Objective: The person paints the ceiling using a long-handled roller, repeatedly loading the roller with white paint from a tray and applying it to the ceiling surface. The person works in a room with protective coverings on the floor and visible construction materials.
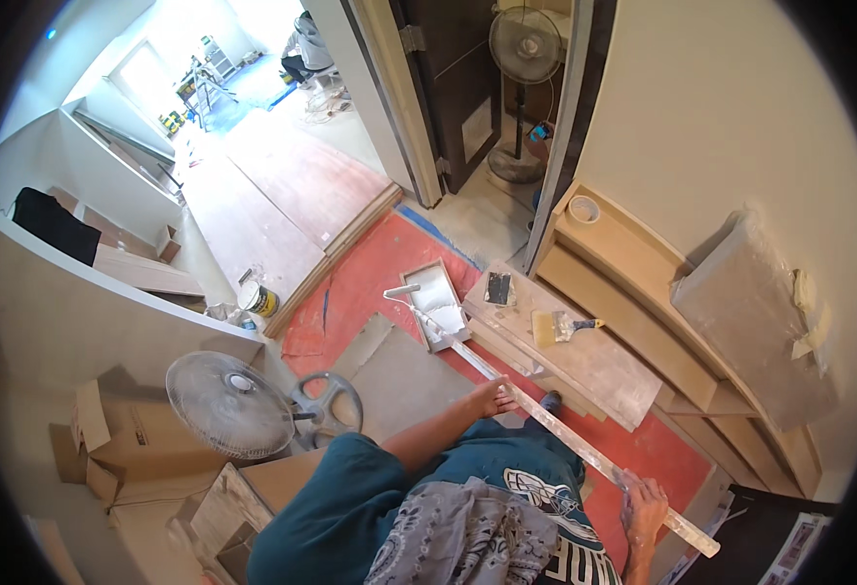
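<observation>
A long paint-spattered pole (584,448) slants across in front of me, with a paint roller (402,291) at its far end. My left hand (492,398) is closed around the middle of the pole. Closer to the near end, my right hand (645,502) grips it too. The roller head lies at the left edge of a shallow tray (445,343) holding white paint. To the tray's right, a wooden bench (604,380) carries a wide paint brush (563,329) and a dark, paint-smeared flat piece (499,289).
A standing fan (231,405) is at my left, near cardboard boxes (145,439). A curved wooden shelf (633,302) lines the right wall, with a plastic-wrapped panel (750,312) leaning there. A paint can (259,298) stands by the raised board platform (253,195). Another person (306,49) is far off.
</observation>
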### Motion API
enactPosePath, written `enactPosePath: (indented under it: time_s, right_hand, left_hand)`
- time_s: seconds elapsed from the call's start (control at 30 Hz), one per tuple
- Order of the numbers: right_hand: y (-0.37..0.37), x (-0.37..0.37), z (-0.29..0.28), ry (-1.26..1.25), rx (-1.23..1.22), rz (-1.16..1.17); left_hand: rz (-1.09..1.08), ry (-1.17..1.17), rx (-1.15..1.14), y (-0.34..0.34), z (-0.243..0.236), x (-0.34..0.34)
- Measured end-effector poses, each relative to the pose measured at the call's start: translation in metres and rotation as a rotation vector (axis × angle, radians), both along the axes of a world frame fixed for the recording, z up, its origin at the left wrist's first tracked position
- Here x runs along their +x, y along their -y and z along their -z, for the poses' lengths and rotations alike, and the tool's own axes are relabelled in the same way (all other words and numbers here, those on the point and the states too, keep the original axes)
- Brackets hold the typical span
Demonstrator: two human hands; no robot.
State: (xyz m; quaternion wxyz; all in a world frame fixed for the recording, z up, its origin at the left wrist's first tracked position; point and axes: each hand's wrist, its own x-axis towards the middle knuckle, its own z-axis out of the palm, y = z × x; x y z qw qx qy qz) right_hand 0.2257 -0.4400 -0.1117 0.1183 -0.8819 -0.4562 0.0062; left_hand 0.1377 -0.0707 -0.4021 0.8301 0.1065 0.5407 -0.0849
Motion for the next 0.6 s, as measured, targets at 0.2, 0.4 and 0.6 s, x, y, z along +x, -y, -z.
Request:
enactPosePath:
  time_s: [0.2, 0.4, 0.6]
  right_hand:
    - [0.029, 0.094, 0.031, -0.073, 0.043, 0.085]
    - [0.060, 0.182, 0.091, -0.260, 0.169, 0.037]
    - [0.080, 0.248, 0.169, -0.284, 0.334, -0.080]
  left_hand:
    - [-0.173, 0.202, 0.290, 0.021, -0.029, 0.050]
    - [-0.254, 0.282, 0.594, 0.030, -0.143, 0.093]
    - [-0.266, 0.370, 1.168, -0.081, -0.266, 0.118]
